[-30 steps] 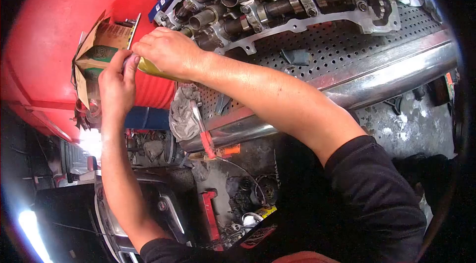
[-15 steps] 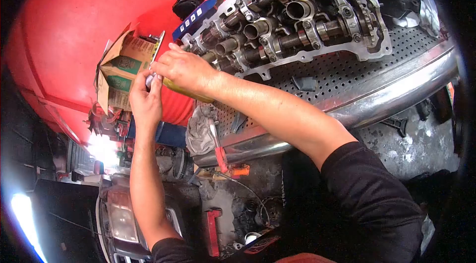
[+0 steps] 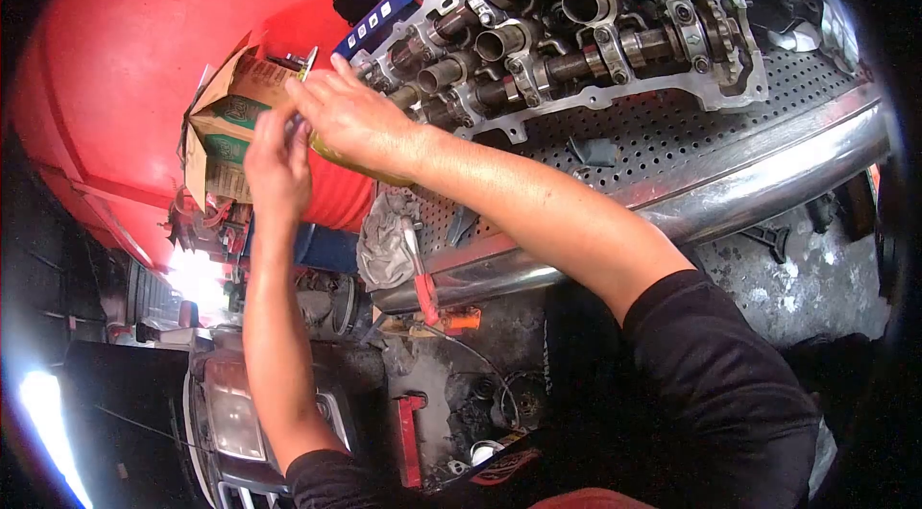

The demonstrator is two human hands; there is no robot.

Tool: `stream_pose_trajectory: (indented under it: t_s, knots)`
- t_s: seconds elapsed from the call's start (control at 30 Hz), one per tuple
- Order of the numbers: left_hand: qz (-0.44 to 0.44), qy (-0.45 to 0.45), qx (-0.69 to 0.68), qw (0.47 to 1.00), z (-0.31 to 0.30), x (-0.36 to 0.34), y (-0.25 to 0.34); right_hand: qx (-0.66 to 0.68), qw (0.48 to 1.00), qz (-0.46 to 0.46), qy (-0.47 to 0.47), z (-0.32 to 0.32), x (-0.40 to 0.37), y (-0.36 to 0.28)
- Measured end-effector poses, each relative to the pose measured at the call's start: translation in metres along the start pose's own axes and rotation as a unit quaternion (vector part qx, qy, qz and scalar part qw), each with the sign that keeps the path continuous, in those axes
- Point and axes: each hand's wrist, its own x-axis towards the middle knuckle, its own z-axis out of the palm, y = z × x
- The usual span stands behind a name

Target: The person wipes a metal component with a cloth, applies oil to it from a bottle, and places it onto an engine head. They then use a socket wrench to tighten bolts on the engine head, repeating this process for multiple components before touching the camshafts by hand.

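Observation:
My hands meet in front of the cardboard box [image 3: 219, 158], left of the engine cylinder head [image 3: 595, 38]. My left hand [image 3: 276, 163] is raised with its fingers bent in a pinch on a small thing, which is mostly hidden and blurred. My right hand [image 3: 351, 120] reaches across against the left fingertips, its own fingers curled and partly smeared by motion. A thin, flat piece with a pale and yellow edge [image 3: 308, 65] sticks up behind the right fingers; its kind does not show. Something yellow [image 3: 360, 163] shows under my right wrist.
The cylinder head, with camshafts and round tubes, lies on a perforated metal step bumper [image 3: 653, 144]. A grey rag [image 3: 387, 240], a red-handled tool [image 3: 424, 283] and a dark flat piece [image 3: 593, 152] lie near its edge. A blue box [image 3: 379, 24] stands behind. A vehicle headlight [image 3: 235, 413] is lower left.
My left fingers have lifted and closed in toward the right hand, covering the small whitish thing that showed there. The flat piece shows less now. The view has shifted slightly.

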Motion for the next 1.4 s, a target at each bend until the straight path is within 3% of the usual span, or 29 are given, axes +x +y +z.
stream_pose_trajectory:
  t_s: [0.07,0.1,0.23,0.33,0.43,0.47,0.5,0.53,0.6,0.63,0.73,0.77,0.87,0.9,1.0,1.03,1.13,1.17,1.27,1.3,1.4]
  knots:
    - [0.029,-0.026,0.012,0.999,-0.009,0.016,0.011,0.013,0.999,0.016,-0.049,-0.01,0.005,0.005]
    - [0.014,-0.009,-0.118,0.993,-0.004,0.021,0.013,0.019,0.997,0.024,-0.072,-0.013,0.008,0.008]
    - [-0.277,0.009,-0.178,0.944,-0.024,0.025,0.029,0.038,0.994,0.07,-0.081,-0.014,0.016,0.01]
    - [-0.203,0.008,-0.126,0.971,-0.019,0.022,0.012,-0.043,0.996,0.06,-0.05,-0.011,0.014,0.003]
    - [-0.01,-0.012,-0.02,1.0,-0.02,0.02,-0.002,-0.085,0.996,-0.004,0.036,-0.001,0.012,-0.002]
    - [0.061,-0.013,0.009,0.998,-0.019,0.021,-0.005,-0.069,0.997,0.002,0.026,0.001,0.011,-0.001]
    - [-0.005,-0.049,-0.094,0.994,-0.02,0.02,-0.001,-0.053,0.998,0.008,0.016,0.006,0.007,0.001]
    - [-0.051,-0.024,-0.115,0.992,-0.02,0.02,0.01,-0.037,0.999,0.014,0.007,0.004,0.008,0.001]
    - [-0.142,0.026,-0.155,0.977,-0.017,0.02,0.032,-0.016,0.999,0.031,-0.025,-0.004,0.01,0.004]
    - [-0.212,0.022,-0.094,0.973,-0.022,0.024,0.022,-0.019,0.998,0.04,-0.04,-0.006,0.012,0.004]
    - [-0.19,-0.021,-0.003,0.982,-0.024,0.026,0.018,-0.031,0.997,0.055,-0.047,-0.007,0.015,0.001]
    - [-0.143,-0.001,-0.052,0.988,-0.022,0.024,0.022,-0.039,0.996,0.062,-0.043,-0.008,0.014,0.0]
    - [0.024,-0.005,-0.037,0.999,-0.019,0.029,0.008,-0.074,0.993,-0.009,0.092,0.004,0.01,-0.002]
    - [0.018,-0.02,-0.081,0.996,-0.019,0.032,0.013,-0.059,0.998,-0.003,0.039,0.0,0.009,0.002]
    - [-0.223,0.0,-0.135,0.965,-0.025,0.029,0.036,-0.038,0.999,0.019,-0.026,-0.008,0.012,0.006]
    - [-0.263,-0.003,-0.145,0.954,-0.027,0.03,0.028,-0.051,0.998,0.026,-0.025,-0.011,0.014,0.005]
    - [-0.24,-0.019,-0.08,0.967,-0.022,0.028,0.021,-0.074,0.996,0.042,-0.012,-0.013,0.015,0.002]
    - [-0.25,-0.013,-0.126,0.96,-0.021,0.029,0.019,-0.076,0.996,0.046,-0.002,-0.012,0.015,0.001]
    - [0.06,0.026,0.064,0.996,-0.017,0.025,0.014,-0.057,0.997,0.014,0.048,0.001,0.01,0.002]
    - [0.03,-0.004,0.035,0.999,-0.02,0.024,0.019,-0.048,0.996,-0.004,0.069,0.002,0.011,0.004]
    - [-0.088,0.037,-0.108,0.99,-0.014,0.024,0.036,-0.001,0.999,0.028,-0.037,-0.004,0.01,0.009]
